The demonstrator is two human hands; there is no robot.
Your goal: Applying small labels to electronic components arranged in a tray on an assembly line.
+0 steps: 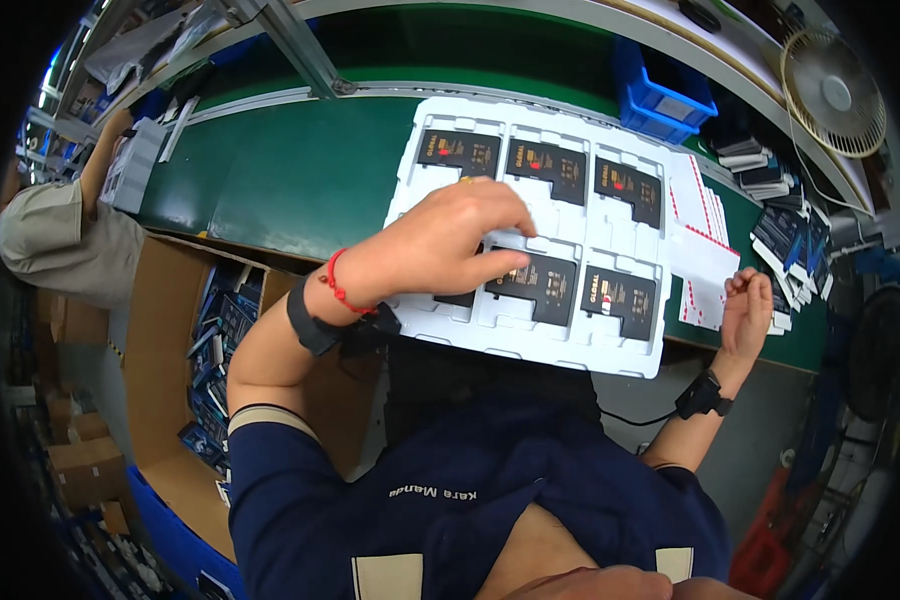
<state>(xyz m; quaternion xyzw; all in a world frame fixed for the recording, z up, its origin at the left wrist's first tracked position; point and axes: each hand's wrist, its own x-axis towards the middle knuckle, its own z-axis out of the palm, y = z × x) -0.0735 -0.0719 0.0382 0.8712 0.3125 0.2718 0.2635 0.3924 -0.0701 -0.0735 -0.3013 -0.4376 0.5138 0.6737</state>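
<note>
A white moulded tray (pixel 530 115) lies on the green bench, with flat black notched battery packs in its two rows of pockets. My left hand (pixel 460 235) hovers over the tray's left half, thumb and fingers apart, holding nothing visible. Its thumb is close to the lower middle battery (pixel 545 290); the lower left battery (pixel 457 299) is mostly hidden beneath the hand. Beyond the fingers sits the upper middle battery (pixel 548 170). My right hand (pixel 748 310) is right of the tray, fingers curled together beside white sheets with red-marked edges (pixel 705 250). Anything inside those fingers is hidden.
Blue bins (pixel 662 95) stand at the back right. Small cartons (pixel 790 245) are piled on the bench's right end, below a fan (pixel 832 90). A large cardboard box (pixel 165 370) of packs stands at my left; another person (pixel 65 235) works at far left.
</note>
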